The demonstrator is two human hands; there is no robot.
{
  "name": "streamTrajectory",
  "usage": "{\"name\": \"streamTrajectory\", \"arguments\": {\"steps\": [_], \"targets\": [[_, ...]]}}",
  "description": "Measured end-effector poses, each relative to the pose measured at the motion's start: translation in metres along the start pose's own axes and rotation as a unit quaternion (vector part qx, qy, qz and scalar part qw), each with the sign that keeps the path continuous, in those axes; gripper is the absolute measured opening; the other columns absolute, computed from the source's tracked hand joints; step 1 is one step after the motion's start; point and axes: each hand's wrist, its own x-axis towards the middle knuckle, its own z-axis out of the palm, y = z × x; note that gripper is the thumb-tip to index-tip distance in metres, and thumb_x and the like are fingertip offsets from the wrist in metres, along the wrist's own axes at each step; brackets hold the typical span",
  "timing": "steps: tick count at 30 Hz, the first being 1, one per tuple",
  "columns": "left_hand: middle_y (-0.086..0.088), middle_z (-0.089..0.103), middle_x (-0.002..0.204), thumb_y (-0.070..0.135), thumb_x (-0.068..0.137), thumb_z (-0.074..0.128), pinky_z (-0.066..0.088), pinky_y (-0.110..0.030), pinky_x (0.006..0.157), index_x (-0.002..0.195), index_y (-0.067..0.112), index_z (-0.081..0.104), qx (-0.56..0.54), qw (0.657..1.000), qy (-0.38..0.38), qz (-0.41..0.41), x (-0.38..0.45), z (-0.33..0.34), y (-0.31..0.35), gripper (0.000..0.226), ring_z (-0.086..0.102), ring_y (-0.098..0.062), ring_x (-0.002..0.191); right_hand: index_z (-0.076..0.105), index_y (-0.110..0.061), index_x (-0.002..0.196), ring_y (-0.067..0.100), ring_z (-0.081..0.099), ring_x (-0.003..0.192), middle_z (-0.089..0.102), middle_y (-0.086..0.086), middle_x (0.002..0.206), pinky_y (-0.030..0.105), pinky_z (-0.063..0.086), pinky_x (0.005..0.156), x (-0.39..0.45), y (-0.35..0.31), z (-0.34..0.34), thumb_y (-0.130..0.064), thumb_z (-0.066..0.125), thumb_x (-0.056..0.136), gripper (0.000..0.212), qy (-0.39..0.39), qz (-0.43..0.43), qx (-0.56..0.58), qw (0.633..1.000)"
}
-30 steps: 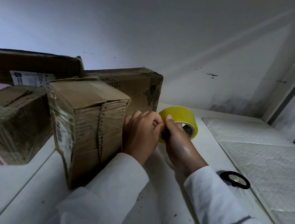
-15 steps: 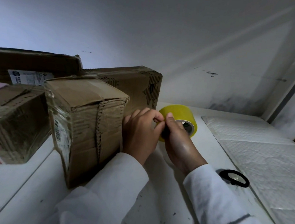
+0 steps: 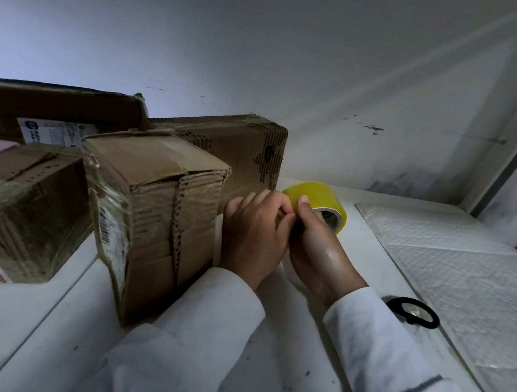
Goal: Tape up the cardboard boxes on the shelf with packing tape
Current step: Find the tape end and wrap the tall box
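Observation:
A yellow roll of packing tape (image 3: 322,196) stands on edge on the white shelf (image 3: 284,368), just right of a tall cardboard box (image 3: 156,218) with clear film on its side. My right hand (image 3: 315,246) grips the roll from the near side, thumb on its outer face. My left hand (image 3: 253,229) sits against the box's right side, its fingertips curled and pinching at the roll's edge beside my right thumb; the tape end itself is hidden by the fingers.
A second box (image 3: 242,148) stands behind the tall one, a third (image 3: 24,208) to the left, a long flat one (image 3: 59,112) at the back. A black ring-shaped object (image 3: 412,311) lies right of my sleeve. White padded sheeting (image 3: 462,267) covers the shelf's right side.
Both hands and the roll keep almost the same place. My left fingertips have closed in tighter against my right thumb at the roll's edge.

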Motion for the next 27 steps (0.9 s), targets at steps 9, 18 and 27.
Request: {"name": "streamTrajectory", "arguments": {"steps": [9, 18, 27], "targets": [[0.007, 0.063, 0.083, 0.035, 0.084, 0.052, 0.050, -0.037, 0.066, 0.086, 0.019, 0.065, -0.089, 0.995, 0.030, -0.020, 0.002, 0.000, 0.002, 0.021, 0.054, -0.010, 0.072, 0.039, 0.005, 0.135, 0.017, 0.070, 0.083, 0.060, 0.024, 0.118, 0.023, 0.057, 0.065, 0.003, -0.003, -0.003, -0.032, 0.032, 0.102, 0.050, -0.022, 0.020, 0.068, 0.997], [0.007, 0.062, 0.082, 0.037, 0.080, 0.051, 0.036, -0.028, 0.069, 0.079, 0.024, 0.065, -0.006, 0.999, 0.023, -0.028, 0.000, -0.002, 0.002, 0.019, 0.059, -0.018, 0.071, 0.043, 0.000, 0.133, 0.020, 0.060, 0.112, 0.055, 0.022, 0.129, 0.018, 0.054, 0.070, 0.007, 0.002, -0.003, -0.034, 0.035, 0.101, 0.048, -0.002, 0.010, 0.006, 1.000], [0.007, 0.058, 0.073, 0.034, 0.081, 0.043, 0.029, -0.029, 0.072, 0.074, 0.023, 0.060, 0.001, 0.999, 0.004, -0.038, 0.002, -0.002, 0.005, 0.022, 0.057, -0.020, 0.073, 0.040, 0.002, 0.134, 0.019, 0.066, 0.095, 0.061, 0.021, 0.118, 0.018, 0.055, 0.064, 0.004, 0.002, -0.002, -0.031, 0.034, 0.102, 0.046, -0.005, 0.011, 0.007, 1.000]]}}
